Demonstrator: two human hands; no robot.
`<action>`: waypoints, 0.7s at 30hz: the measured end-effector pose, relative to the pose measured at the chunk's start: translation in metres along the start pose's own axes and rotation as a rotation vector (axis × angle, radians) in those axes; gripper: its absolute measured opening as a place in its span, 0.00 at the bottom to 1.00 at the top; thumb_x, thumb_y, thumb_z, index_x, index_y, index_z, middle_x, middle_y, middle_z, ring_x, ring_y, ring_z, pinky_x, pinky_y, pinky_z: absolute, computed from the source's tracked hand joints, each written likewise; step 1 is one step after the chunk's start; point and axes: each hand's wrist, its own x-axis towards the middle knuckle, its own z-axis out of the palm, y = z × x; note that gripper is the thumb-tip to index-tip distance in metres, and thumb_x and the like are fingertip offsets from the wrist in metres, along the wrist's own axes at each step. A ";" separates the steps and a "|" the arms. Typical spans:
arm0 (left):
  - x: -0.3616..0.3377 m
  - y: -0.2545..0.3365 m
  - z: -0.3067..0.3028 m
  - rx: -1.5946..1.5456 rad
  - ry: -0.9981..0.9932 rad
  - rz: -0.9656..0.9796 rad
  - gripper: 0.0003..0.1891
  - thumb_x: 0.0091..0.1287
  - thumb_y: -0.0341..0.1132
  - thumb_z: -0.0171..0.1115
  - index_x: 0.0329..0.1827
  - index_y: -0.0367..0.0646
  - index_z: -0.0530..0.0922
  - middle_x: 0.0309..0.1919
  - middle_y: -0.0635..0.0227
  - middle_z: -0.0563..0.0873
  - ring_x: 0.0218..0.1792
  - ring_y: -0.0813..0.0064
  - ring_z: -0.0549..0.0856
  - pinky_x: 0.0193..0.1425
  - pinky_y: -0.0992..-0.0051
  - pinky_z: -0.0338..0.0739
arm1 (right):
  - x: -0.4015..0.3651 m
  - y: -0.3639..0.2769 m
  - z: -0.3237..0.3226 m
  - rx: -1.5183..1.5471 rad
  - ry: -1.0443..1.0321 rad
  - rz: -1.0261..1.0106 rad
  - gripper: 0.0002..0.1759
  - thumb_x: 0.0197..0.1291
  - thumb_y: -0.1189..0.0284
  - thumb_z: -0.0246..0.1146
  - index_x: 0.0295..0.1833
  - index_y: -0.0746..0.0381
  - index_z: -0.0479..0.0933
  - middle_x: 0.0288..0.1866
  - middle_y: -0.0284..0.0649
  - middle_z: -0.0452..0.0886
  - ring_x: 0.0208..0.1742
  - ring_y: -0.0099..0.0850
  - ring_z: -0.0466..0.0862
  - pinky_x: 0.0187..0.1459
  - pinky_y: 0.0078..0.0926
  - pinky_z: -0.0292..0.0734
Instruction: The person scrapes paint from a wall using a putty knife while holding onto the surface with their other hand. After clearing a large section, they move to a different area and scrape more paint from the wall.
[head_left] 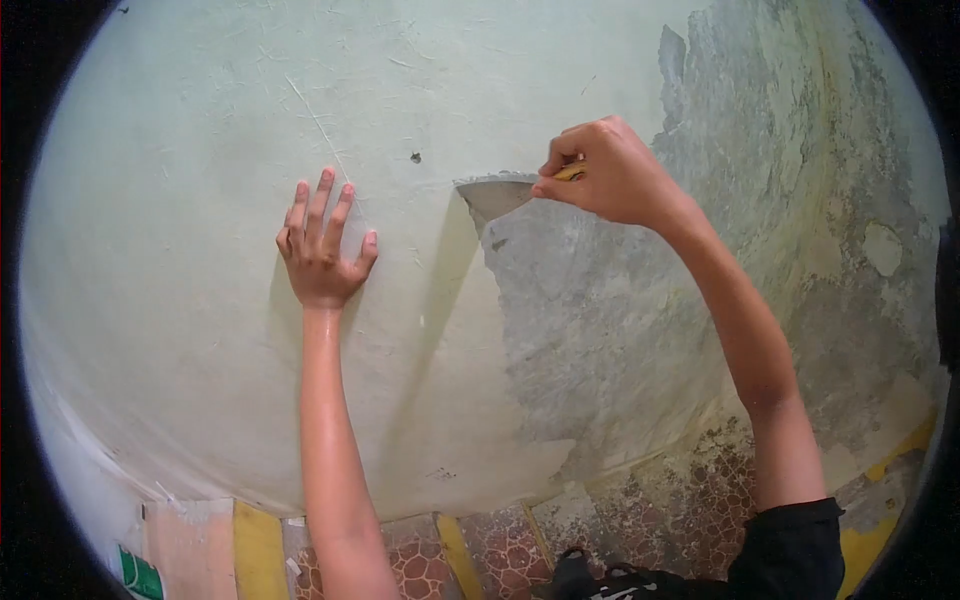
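One black fabric sleeve [790, 550] sits nearest me, and past it I see the right hand [612, 175] clamped on the yellow handle [571, 172] of a broad grey metal scraper [497, 198]. Its blade lies at the top-left edge of a rough bare-grey patch [600, 320] in the pale green painted wall [180, 280], on which the left hand [323, 255] rests, fingers spread apart.

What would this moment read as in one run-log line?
left hand: spread against wall | right hand: gripping scraper | scraper: at edge of pale paint | grey patch: below and right of scraper
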 end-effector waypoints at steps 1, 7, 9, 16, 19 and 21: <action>0.000 0.001 0.001 -0.005 -0.002 -0.009 0.30 0.61 0.51 0.58 0.69 0.64 0.74 0.74 0.80 0.71 0.74 0.69 0.67 0.68 0.68 0.61 | 0.000 0.001 -0.001 0.012 0.024 -0.013 0.10 0.50 0.72 0.77 0.29 0.67 0.84 0.28 0.44 0.87 0.28 0.32 0.86 0.36 0.28 0.81; 0.001 -0.002 0.003 0.011 -0.011 -0.008 0.30 0.60 0.51 0.58 0.69 0.64 0.74 0.74 0.82 0.71 0.74 0.70 0.67 0.69 0.69 0.61 | -0.002 -0.003 0.006 0.034 0.015 -0.036 0.09 0.52 0.71 0.74 0.30 0.66 0.85 0.26 0.46 0.86 0.28 0.37 0.86 0.36 0.30 0.80; 0.001 -0.002 0.002 0.011 -0.003 -0.002 0.30 0.60 0.51 0.58 0.69 0.65 0.74 0.74 0.82 0.71 0.74 0.70 0.67 0.69 0.69 0.61 | -0.005 0.004 0.000 0.025 0.021 -0.021 0.09 0.52 0.71 0.74 0.30 0.66 0.85 0.26 0.45 0.86 0.28 0.37 0.86 0.36 0.30 0.80; 0.005 0.000 0.002 -0.008 -0.011 -0.042 0.30 0.59 0.51 0.60 0.68 0.64 0.75 0.74 0.82 0.71 0.73 0.70 0.68 0.67 0.69 0.62 | -0.006 -0.002 0.011 0.003 -0.009 -0.041 0.10 0.51 0.70 0.75 0.30 0.66 0.85 0.27 0.45 0.87 0.29 0.36 0.87 0.35 0.30 0.80; 0.001 0.000 0.000 0.000 -0.010 -0.029 0.29 0.59 0.51 0.60 0.67 0.64 0.76 0.74 0.82 0.71 0.73 0.70 0.67 0.67 0.69 0.62 | -0.010 -0.004 0.001 -0.006 -0.010 0.063 0.11 0.50 0.69 0.76 0.29 0.66 0.84 0.27 0.45 0.86 0.29 0.37 0.86 0.34 0.32 0.79; 0.003 0.000 0.001 -0.001 -0.008 -0.041 0.29 0.59 0.51 0.60 0.67 0.64 0.76 0.74 0.82 0.71 0.73 0.71 0.67 0.67 0.69 0.62 | -0.010 -0.002 0.011 0.018 -0.007 0.039 0.12 0.50 0.69 0.76 0.29 0.66 0.84 0.27 0.45 0.86 0.28 0.37 0.86 0.34 0.31 0.79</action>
